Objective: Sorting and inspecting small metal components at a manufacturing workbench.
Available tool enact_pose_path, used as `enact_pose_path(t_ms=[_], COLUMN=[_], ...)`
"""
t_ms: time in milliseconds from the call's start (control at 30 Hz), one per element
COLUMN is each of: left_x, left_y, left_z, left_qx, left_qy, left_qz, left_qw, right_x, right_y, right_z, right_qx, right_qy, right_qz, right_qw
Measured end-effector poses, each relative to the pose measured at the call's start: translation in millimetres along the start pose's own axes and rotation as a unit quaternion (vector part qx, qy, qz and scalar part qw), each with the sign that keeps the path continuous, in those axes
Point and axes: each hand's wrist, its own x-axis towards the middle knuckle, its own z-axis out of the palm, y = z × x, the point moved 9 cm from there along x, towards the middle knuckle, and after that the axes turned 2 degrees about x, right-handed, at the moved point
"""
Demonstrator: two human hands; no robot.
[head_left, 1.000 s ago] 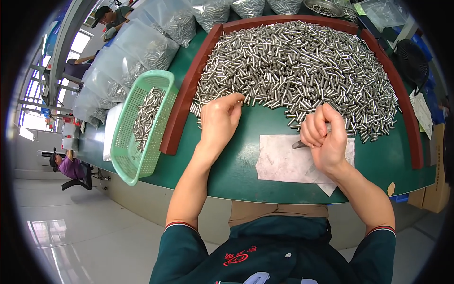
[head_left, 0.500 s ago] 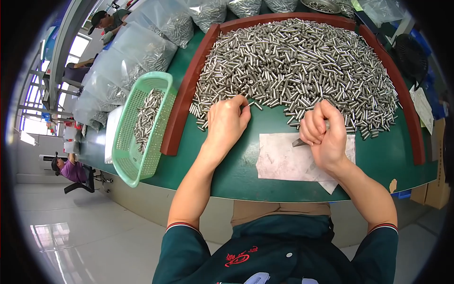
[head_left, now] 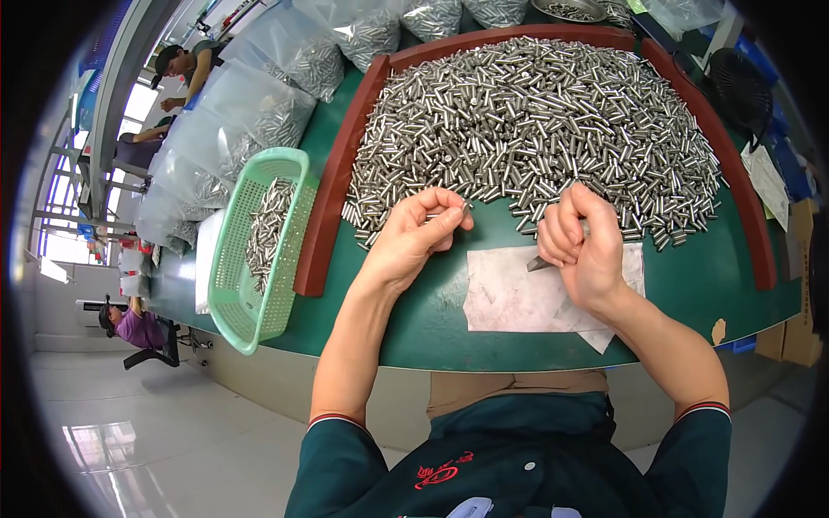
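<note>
A broad heap of short metal pins (head_left: 518,121) covers the far part of the green table. At its near edge my left hand (head_left: 410,237) is closed in a pinch, and a metal pin (head_left: 466,208) shows at its fingertips. My right hand (head_left: 583,250) is curled in a fist around a dark grey piece with a pointed end (head_left: 539,263); the rest of this piece is hidden by the fingers. Under the right hand lies a stained white sheet (head_left: 505,298).
A reddish-brown raised border (head_left: 337,194) frames the heap. To the left, a green plastic basket (head_left: 229,289) holds more pins. Clear bags of pins (head_left: 289,78) line the far left, where other people sit. A black fan (head_left: 740,95) stands at right.
My left hand has drawn back slightly from the heap and turned, bringing the pin at its fingertips into sight. My right hand stays closed in nearly the same place.
</note>
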Motion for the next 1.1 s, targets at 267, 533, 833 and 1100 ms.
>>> enact_pose_path(t_ms=[267, 533, 833, 1100], left_x=[1.1, -7.9, -27.8, -27.9], left_y=[-9.3, -1.9, 4.3, 3.5], left_z=[2.5, 24.8, 68.8, 70.4], left_qx=[-0.048, 0.212, 0.488, 0.490], left_qy=[-0.025, 0.006, 0.005, 0.008], left_qz=[-0.023, 0.016, 0.170, 0.169], left_qw=[0.998, 0.977, 0.856, 0.855], right_x=[-1.1, -1.4, -7.7, -9.4], right_y=[0.2, -0.7, -5.9, 4.1], right_z=[2.2, 0.7, 5.9, 3.4], right_qx=[0.001, 0.010, 0.025, 0.036], right_qy=[-0.004, 0.000, -0.016, -0.016], right_qz=[0.002, 0.000, -0.037, -0.009], right_qw=[1.000, 1.000, 0.999, 0.999])
